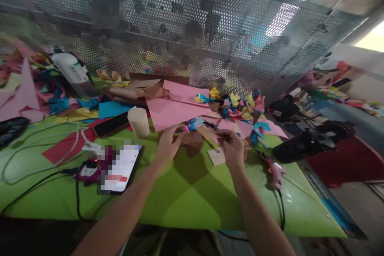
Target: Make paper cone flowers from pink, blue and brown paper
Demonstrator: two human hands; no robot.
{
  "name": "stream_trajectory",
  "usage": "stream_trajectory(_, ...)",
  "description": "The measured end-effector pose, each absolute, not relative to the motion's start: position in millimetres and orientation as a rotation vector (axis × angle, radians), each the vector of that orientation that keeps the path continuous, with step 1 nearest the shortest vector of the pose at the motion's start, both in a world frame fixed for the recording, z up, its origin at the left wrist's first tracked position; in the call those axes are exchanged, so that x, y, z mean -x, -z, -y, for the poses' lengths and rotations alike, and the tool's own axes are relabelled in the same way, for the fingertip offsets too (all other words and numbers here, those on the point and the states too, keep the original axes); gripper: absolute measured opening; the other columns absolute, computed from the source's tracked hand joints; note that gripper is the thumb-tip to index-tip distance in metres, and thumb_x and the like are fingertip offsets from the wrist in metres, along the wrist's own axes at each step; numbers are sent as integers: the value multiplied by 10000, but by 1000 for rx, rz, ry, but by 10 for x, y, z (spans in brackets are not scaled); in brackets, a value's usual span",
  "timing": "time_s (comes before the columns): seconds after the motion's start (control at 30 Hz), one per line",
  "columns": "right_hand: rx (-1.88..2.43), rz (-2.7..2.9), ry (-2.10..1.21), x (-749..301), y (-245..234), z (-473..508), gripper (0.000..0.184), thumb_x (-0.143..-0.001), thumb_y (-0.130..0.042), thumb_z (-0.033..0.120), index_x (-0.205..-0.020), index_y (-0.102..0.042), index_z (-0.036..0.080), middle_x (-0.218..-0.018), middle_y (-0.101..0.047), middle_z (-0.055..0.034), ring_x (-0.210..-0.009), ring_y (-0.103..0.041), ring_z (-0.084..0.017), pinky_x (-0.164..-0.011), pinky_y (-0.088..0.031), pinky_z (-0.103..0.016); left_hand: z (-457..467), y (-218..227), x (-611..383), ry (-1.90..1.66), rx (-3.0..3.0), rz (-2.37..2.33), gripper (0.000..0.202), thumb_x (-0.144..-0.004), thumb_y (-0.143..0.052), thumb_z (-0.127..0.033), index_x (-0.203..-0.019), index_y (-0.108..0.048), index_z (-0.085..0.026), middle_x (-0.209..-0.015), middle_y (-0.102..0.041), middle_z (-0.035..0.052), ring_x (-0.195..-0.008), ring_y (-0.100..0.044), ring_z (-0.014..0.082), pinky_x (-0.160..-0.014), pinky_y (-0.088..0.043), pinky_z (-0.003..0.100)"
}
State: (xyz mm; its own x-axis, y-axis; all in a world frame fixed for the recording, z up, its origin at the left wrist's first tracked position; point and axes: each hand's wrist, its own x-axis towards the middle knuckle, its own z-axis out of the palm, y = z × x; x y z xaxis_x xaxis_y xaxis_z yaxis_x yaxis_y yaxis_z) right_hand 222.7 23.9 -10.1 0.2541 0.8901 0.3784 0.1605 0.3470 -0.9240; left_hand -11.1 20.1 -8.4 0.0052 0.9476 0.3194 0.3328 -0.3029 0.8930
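My left hand (170,144) is closed in a pinch at a small pink and blue crumpled paper piece (192,125), above the green table. Facing it, my right hand (232,148) pinches the end of a tan paper strip (208,134) that points toward the left hand. Below and between the hands is a brown paper piece (192,145); whether the left fingers touch it I cannot tell. A pale square card (216,157) lies on the table just left of my right wrist. Fingertips partly hide what each hand grips.
Right of my hands a pink glue gun (276,174) trails its cable, near a black bottle (289,147). At left stand a paper roll (138,122), a lit phone (126,170) and cords. Pink sheets (177,108) and crumpled paper flowers (235,106) lie before a perforated metal screen (168,20).
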Motion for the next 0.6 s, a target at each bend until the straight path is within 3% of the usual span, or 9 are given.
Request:
stream_trajectory(0.13, 1051, 1431, -431, -2091, 8, -114, 178, -720, -602, 112, -742, -730, 235, -840, -733, -38, -876, -678, -215, -822, -531, -361, -96, 105, -49, -1075, -1233, -1051, 418, -898, -596, -572, -931, -775, -196, -951, -777, 94, -1032, -684, 273, -935, -509, 360)
stream_trajectory(0.3, 1067, 1566, -414, -2012, 8, -50, 168, -765, -625, 116, -754, -729, 248, -915, -742, -47, -943, -683, -227, -844, -527, -368, -88, 67, -104, -1068, -961, -964, 398, -682, -843, -478, -932, -795, -173, -931, -792, 94, -942, -700, 261, -845, -522, 335)
stream_trajectory(0.43, 1100, 1400, -545, -2059, 69, -80, 37, -802, -660, 205, -818, -687, 223, -911, -718, -53, -893, -672, -214, -811, -527, -354, -129, 62, -63, -1103, -887, -958, 421, -633, -861, -470, -906, -790, -158, -910, -790, 97, -916, -698, 250, -832, -522, 333)
stream_trajectory(0.6, 1088, 1209, -895, -2071, 91, -109, 212, -822, -695, 375, -959, -671, 215, -838, -695, -24, -772, -646, -173, -715, -528, -301, -135, 58, -45, -1103, -923, -956, 378, -655, -835, -454, -888, -779, -162, -911, -785, 92, -927, -696, 245, -834, -515, 327)
